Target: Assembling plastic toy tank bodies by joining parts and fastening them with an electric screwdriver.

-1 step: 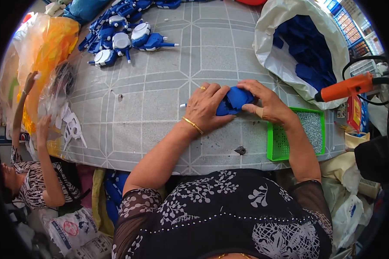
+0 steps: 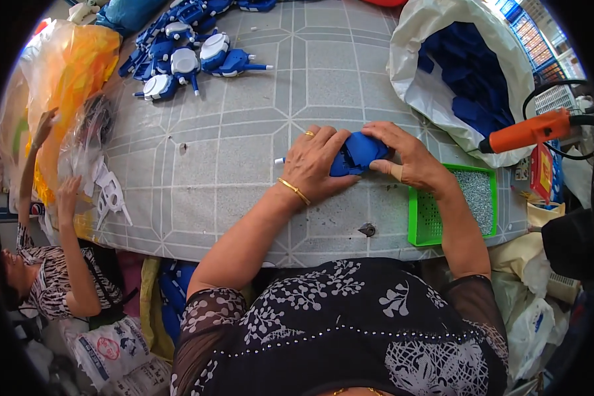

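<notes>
In the middle of the table, both my hands grip a blue plastic casing [image 2: 366,150]. My left hand [image 2: 318,158] wraps over its left part, with the thumb along the near edge. A thin white-tipped end [image 2: 280,161] sticks out past that hand. My right hand [image 2: 409,157] closes on the right end, fingers on the far side and thumb on the near side. A dark gap shows in the casing's surface between the hands. What lies under my left palm is hidden.
A green tray [image 2: 412,218] of small metal screws sits under my right forearm. Right stand a white sack [image 2: 402,72] of blue parts and an orange electric screwdriver [image 2: 528,132]. Blue-and-white assemblies [image 2: 185,63] pile far left. A co-worker's hand [image 2: 67,195] is near white plastic parts [image 2: 112,198].
</notes>
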Demonstrator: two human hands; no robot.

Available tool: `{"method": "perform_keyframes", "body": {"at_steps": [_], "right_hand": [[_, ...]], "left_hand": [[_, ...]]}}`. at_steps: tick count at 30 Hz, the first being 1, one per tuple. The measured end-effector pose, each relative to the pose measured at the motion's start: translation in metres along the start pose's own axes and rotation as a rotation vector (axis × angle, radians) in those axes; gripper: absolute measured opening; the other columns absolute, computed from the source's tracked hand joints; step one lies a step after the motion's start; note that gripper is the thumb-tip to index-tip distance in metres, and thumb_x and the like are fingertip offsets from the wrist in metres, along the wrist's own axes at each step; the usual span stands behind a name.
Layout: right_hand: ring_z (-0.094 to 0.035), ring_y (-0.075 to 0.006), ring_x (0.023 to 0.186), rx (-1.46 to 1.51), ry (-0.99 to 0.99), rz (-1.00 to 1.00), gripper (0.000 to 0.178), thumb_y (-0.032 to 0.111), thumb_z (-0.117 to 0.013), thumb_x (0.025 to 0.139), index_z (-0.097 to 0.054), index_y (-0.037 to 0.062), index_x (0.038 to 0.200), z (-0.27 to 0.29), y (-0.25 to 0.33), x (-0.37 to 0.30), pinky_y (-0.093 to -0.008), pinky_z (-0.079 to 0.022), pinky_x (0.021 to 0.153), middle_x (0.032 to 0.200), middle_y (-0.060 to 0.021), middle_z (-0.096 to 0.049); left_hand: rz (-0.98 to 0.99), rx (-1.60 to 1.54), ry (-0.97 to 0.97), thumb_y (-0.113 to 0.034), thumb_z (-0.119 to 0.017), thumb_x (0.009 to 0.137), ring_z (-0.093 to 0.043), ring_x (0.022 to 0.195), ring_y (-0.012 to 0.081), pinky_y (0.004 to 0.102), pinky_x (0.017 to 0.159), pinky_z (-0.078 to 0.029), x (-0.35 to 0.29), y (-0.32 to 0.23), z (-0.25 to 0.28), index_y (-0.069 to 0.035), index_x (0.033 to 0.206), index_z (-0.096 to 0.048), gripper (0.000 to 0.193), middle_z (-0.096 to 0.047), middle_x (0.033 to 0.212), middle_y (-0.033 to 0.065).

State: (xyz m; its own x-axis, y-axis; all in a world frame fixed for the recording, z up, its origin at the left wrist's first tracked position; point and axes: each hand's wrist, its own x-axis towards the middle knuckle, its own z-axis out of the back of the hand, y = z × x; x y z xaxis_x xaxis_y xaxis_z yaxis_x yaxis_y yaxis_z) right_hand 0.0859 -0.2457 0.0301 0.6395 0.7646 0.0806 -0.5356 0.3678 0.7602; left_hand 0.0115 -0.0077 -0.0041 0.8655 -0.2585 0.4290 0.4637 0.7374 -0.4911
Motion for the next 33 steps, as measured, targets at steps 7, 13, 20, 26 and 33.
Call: {"method": "perform_keyframes", "body": {"at_steps": [7,13,20,26,33], "right_hand": [[-0.061,-0.0338,0.118,-0.288,-0.073,0.260,0.062,0.013,-0.084,0.074,-0.063,0.0039,0.132,-0.003,-0.005,0.002,-0.0426,-0.050,0.102,0.129,-0.0135,-0.063],[-0.063,-0.0317,0.113,-0.349,-0.108,0.341,0.057,0.015,-0.085,0.071,-0.069,0.0065,0.125,0.000,-0.006,0.002,-0.0429,-0.051,0.099,0.125,-0.0113,-0.067],[-0.063,-0.0332,0.109,-0.308,-0.123,0.387,0.057,0.012,-0.087,0.066,-0.070,0.0065,0.121,-0.007,-0.005,0.002,-0.0438,-0.052,0.096,0.124,-0.0122,-0.068],[-0.060,-0.0327,0.115,-0.402,-0.095,0.380,0.056,0.014,-0.085,0.068,-0.068,0.0067,0.121,-0.011,-0.005,-0.001,-0.0449,-0.049,0.100,0.129,-0.0119,-0.066],[-0.068,-0.0316,0.106,-0.444,-0.598,0.292,0.031,-0.002,-0.075,0.084,-0.069,0.0018,0.115,0.050,0.036,-0.046,-0.0363,-0.055,0.088,0.115,-0.0153,-0.072]], "left_hand": [[0.066,-0.070,0.055,-0.034,-0.090,0.061,-0.057,0.108,0.0376,0.0474,0.095,-0.047,0.002,0.003,-0.001,-0.004,0.131,-0.058,0.083,-0.062,0.118,0.0149],[0.033,-0.097,0.050,-0.033,-0.091,0.062,-0.057,0.106,0.0380,0.0467,0.093,-0.047,0.001,0.004,0.000,-0.004,0.130,-0.056,0.082,-0.060,0.114,0.0156],[-0.027,-0.123,0.046,-0.034,-0.091,0.064,-0.055,0.103,0.0393,0.0459,0.094,-0.046,0.000,0.005,-0.002,-0.002,0.129,-0.054,0.081,-0.058,0.110,0.0173],[-0.051,-0.126,0.088,-0.034,-0.088,0.068,-0.056,0.101,0.0387,0.0472,0.092,-0.047,0.009,-0.001,0.000,-0.003,0.127,-0.058,0.073,-0.059,0.107,0.0156],[-0.048,-0.072,0.049,-0.029,-0.087,0.068,-0.058,0.103,0.0400,0.0476,0.092,-0.048,0.006,-0.002,-0.004,0.000,0.124,-0.062,0.068,-0.061,0.110,0.0178]]}}
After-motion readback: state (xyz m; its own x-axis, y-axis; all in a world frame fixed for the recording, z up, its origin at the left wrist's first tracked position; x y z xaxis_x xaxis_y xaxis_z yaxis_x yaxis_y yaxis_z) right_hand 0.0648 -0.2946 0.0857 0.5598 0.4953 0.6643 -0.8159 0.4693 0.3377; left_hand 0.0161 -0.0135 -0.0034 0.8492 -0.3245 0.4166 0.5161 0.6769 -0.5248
